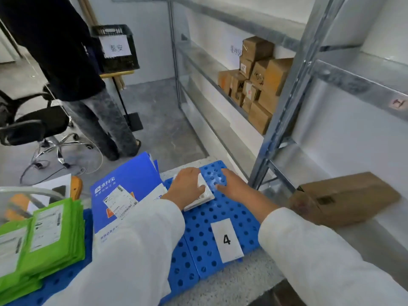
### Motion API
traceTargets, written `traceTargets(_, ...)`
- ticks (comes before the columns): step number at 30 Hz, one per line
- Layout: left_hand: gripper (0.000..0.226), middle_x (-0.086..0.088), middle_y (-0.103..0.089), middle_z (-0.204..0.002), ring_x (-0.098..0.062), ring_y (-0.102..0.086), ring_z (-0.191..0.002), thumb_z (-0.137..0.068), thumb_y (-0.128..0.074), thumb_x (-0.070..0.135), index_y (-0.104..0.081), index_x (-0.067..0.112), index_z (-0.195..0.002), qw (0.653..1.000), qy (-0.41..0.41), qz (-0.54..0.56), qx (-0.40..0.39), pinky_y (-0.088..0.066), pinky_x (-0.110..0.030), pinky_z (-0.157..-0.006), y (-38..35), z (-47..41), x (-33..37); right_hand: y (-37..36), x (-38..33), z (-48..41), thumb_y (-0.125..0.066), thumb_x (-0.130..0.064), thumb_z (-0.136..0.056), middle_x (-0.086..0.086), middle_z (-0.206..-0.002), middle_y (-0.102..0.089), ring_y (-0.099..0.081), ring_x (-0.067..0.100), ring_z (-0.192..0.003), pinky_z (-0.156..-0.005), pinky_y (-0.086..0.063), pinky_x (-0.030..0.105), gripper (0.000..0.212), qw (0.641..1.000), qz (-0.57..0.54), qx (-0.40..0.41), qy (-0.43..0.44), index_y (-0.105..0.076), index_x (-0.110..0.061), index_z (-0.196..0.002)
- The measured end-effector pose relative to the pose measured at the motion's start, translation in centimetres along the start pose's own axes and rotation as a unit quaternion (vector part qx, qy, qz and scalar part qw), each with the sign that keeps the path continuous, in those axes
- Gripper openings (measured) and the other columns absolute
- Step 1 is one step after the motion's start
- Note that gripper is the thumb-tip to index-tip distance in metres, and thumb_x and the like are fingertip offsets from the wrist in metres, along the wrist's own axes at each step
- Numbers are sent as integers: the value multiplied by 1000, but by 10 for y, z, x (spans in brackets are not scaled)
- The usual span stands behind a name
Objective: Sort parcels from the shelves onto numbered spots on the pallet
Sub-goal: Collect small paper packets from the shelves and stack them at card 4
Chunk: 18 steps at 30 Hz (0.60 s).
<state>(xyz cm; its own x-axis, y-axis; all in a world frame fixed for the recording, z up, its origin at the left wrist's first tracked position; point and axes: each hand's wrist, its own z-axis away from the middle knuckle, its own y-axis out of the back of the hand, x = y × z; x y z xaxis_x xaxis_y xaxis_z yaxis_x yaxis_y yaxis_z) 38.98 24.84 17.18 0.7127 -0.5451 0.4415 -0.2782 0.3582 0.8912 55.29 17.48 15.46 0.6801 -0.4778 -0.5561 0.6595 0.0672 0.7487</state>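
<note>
Blue perforated pallet (220, 219) on a speckled grey surface, "4" label (227, 239) lower centre. Metal shelving (284, 120) at right, cardboard boxes (256, 82) stacked on it. White parcel (205, 195) mid-frame over the pallet, above the label. Left hand (187, 186) grips it, thumb on top. Right hand (234, 186) fingers straight, tips at the parcel edge, contact unclear. Parcel mostly hidden by the hand. Green mailers (44, 235) cut off lower left.

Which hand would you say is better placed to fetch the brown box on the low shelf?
Likely the right hand: its fingers are straight and it lies nearer the brown box; the left hand holds the white parcel.
</note>
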Motion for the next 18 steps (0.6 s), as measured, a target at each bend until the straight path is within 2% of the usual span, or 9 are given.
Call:
traceTargets(2,55,-5,-44,-144,-21,-37,-135,-92,-56,35,-43,11,-140,999,-40,-19,3,-29,-30,-111,6,18,7,-1,-1,31,-54,-33,-96,4,-155,-27,-39,25,-135,-108,-36,37,65,1000,16,10,-15,-23,-14,-150)
traceTargets(4,56,-5,-44,-144,-21,-37,-134,-92,-56,37,-43,11,-140,996,-81,-31,5,-31,-31,-110,10,35,15,-5,8,53,-57,-38,-89,-4,-129,-48,-54,24,-108,-99,-46,47,41,999,13,15,-28,-42,-20,-124)
traceTargets(5,55,-4,-44,-143,-21,-37,-134,-92,-56,36,-43,12,-139,994,-99,-40,7,-32,-31,-109,12,45,18,-9,15,64,-58,-40,-87,-8,-115,-48,-53,23,-99,-96,-48,49,35,999,7,28,-24,-42,-22,-113)
traceTargets(6,53,-4,-45,-142,-21,-37,-134,-92,-56,37,-44,12,-137,991,-119,-53,9,-33,-31,-109,12,55,21,-11,16,80,-60,-39,-88,-6,-116,-46,-51,22,-103,-99,-46,49,38,999,1,38,-25,-42,-22,-117)
traceTargets(8,51,-4,-46,-139,-21,-38,-131,-92,-55,37,-45,11,-135,983,-158,-89,9,-32,-31,-108,12,70,27,-14,12,114,-62,-37,-91,3,-143,-36,-43,24,-128,-107,-39,43,64,998,-6,51,-44,-34,-12,-142)
traceTargets(11,47,-5,-48,-132,-22,-42,-126,-95,-51,37,-46,9,-133,965,-221,-144,-9,-28,-30,-109,6,94,39,-23,19,164,-67,-42,-87,5,-153,-28,-36,23,-138,-110,-37,41,81,994,-40,66,-77,-26,-11,-149)
traceTargets(13,47,-7,-49,-131,-23,-42,-125,-96,-50,37,-46,8,-133,956,-250,-153,-19,-27,-31,-110,-3,106,50,-27,23,191,-66,-41,-87,4,-150,-32,-36,25,-138,-110,-37,43,79,991,-47,65,-106,-26,-11,-148)
traceTargets(16,48,-7,-48,-133,-24,-40,-126,-96,-49,38,-44,8,-133,946,-285,-150,-31,-28,-33,-110,-27,124,69,-36,37,229,-59,-19,-95,13,-137,-46,-45,29,-129,-103,-38,40,53,989,-37,68,-123,-39,0,-139)
traceTargets(18,51,-9,-45,-137,-25,-38,-129,-96,-48,39,-42,8,-136,939,-303,-158,-39,-27,-33,-111,-42,134,83,-44,52,245,-59,-17,-93,11,-133,-51,-48,25,-126,-104,-39,41,49,989,-26,84,-123,-43,2,-135)
